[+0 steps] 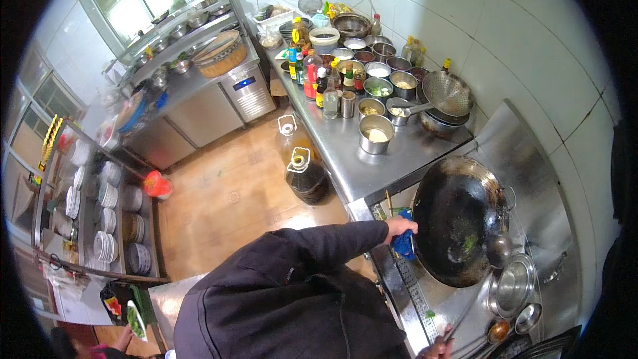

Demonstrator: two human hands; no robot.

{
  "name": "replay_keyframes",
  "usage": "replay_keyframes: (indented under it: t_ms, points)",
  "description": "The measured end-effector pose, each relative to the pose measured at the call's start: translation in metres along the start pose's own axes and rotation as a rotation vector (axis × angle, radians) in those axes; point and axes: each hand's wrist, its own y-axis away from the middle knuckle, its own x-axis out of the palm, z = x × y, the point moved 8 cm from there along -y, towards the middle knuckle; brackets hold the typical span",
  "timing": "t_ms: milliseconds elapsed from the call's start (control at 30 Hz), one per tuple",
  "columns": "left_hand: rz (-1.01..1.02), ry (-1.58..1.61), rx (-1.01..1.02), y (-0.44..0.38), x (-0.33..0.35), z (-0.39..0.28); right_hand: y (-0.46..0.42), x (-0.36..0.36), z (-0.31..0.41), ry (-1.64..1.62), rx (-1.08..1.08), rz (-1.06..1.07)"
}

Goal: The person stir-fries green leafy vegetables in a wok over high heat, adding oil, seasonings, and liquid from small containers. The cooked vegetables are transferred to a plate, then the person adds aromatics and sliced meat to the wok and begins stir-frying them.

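My left hand [401,228] grips a blue cloth [404,245] at the near side of a large black wok [456,214], where the wok's handle probably is. The wok stands on the steel stove and holds a small bit of green food and some liquid low in its bowl. At the bottom edge my right hand [439,347], partly cut off, is closed around the long handle of a ladle [499,250]. The ladle's bowl rests at the wok's right rim. Beside it sits a round steel pot [513,284].
Seasoning bowls [376,134], bottles [330,101] and a perforated strainer [448,93] crowd the steel counter [344,159]. Large oil jugs [305,179] stand on the floor. Plate shelves [104,247] are at left. Bottom left, another person's hand [124,340] holds a plate of greens [135,320].
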Motion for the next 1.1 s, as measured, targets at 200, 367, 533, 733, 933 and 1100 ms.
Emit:
replay_keyframes:
  t_ms: [200,367,533,733,933,1100]
  points:
    - [0.079,0.103,-0.041,0.010,0.018,0.009,0.057,0.057,-0.011,0.732,-0.844,0.108]
    - [0.196,0.204,-0.122,0.036,0.049,0.020,0.008,0.038,0.007,1.060,-1.337,-0.270]
    - [0.076,0.280,-0.072,-0.005,0.030,0.034,-0.040,0.033,-0.009,1.033,-1.309,-0.289]
    - [0.087,0.390,0.039,-0.023,0.030,0.044,0.001,0.068,-0.008,1.146,-1.640,-0.105]
    - [-0.072,0.168,0.108,-0.010,0.013,0.039,0.003,0.072,-0.019,1.021,-1.352,-0.138]
    - [0.135,-0.057,0.169,0.026,0.032,0.004,0.040,0.108,-0.034,1.095,-1.268,0.012]
